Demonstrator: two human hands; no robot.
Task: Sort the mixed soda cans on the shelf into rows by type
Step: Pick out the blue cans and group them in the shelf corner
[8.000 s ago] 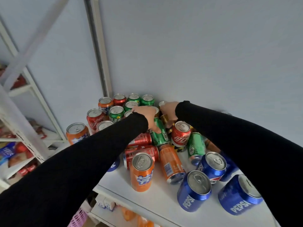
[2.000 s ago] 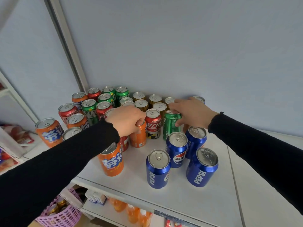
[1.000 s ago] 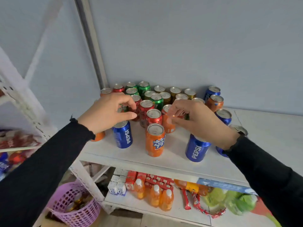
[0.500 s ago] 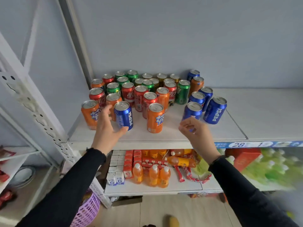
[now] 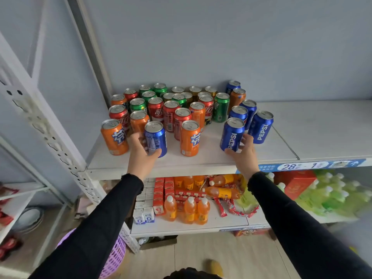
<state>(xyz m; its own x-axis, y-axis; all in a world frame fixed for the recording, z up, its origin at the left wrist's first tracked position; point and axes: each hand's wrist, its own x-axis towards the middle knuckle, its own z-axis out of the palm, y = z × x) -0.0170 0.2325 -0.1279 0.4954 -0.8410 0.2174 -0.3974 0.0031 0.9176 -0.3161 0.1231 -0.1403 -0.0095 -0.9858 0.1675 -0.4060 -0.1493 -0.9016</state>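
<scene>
Soda cans [image 5: 171, 109] stand upright, mixed, on white shelf [image 5: 302, 137]. Left hand [image 5: 141, 154] grasps near-left blue can [image 5: 156, 138]; right hand [image 5: 244, 156] grasps near-right Pepsi can [image 5: 231, 134].

A small shop is showing here: white perforated-steel shelving [image 5: 66, 156] is carrying a blue printed price strip [image 5: 310, 165] at centre right, while small orange drink bottles [image 5: 187, 210] and red-and-white cartons [image 5: 159, 195] are sitting stocked below centre.
</scene>
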